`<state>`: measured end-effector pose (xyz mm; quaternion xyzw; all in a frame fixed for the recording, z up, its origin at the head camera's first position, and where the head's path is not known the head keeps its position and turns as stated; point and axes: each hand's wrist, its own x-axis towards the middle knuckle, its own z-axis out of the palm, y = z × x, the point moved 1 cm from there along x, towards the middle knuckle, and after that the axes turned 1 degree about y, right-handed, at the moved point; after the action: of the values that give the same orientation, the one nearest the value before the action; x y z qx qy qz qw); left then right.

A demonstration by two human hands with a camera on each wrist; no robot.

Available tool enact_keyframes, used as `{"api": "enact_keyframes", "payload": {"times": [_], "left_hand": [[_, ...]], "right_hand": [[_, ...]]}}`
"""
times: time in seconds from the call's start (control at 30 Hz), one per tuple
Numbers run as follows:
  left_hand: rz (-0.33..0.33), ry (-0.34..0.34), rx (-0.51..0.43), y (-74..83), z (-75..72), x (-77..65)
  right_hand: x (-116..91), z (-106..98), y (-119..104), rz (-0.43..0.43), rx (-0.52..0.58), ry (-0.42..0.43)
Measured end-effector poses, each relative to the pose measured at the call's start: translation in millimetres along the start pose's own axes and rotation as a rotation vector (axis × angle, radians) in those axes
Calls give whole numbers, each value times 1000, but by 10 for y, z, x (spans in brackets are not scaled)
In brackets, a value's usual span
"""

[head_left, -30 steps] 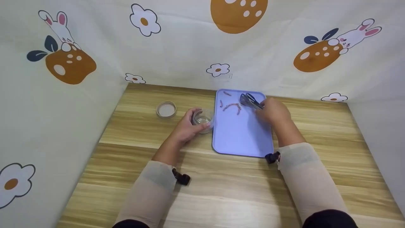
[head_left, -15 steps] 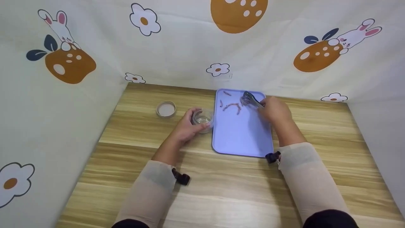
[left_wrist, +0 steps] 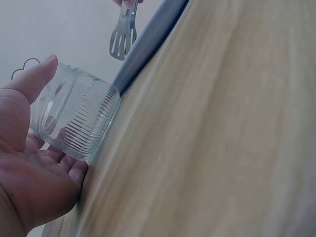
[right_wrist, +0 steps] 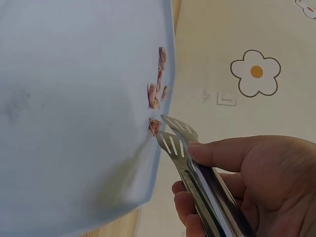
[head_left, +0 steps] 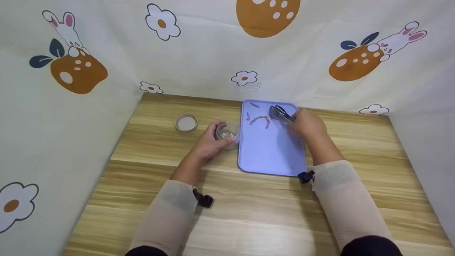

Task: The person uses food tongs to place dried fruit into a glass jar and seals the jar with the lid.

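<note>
Basically wood-grain tbl w/ tray, bunny-print wall bhnd.

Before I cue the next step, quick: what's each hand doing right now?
Left hand: holding the glass jar, thumb and fingers on opposite sides.
Right hand: holding the metal tongs, tips apart.

Soft shadows, pale glare on tabletop
</note>
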<state>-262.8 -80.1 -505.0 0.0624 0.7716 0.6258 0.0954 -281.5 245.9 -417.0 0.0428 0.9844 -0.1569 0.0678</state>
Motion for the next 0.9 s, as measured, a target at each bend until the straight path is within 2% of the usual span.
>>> {"api": "enact_keyframes", "payload": {"times": [0.67, 0.9], "left_hand": [[-26, 9, 16, -25, -16, 10], [-3, -21, -32, -1, -18, 9]], "right_hand": [[1, -37, -38, 19, 8, -14], [16, -45, -20, -48, -44, 40]]}}
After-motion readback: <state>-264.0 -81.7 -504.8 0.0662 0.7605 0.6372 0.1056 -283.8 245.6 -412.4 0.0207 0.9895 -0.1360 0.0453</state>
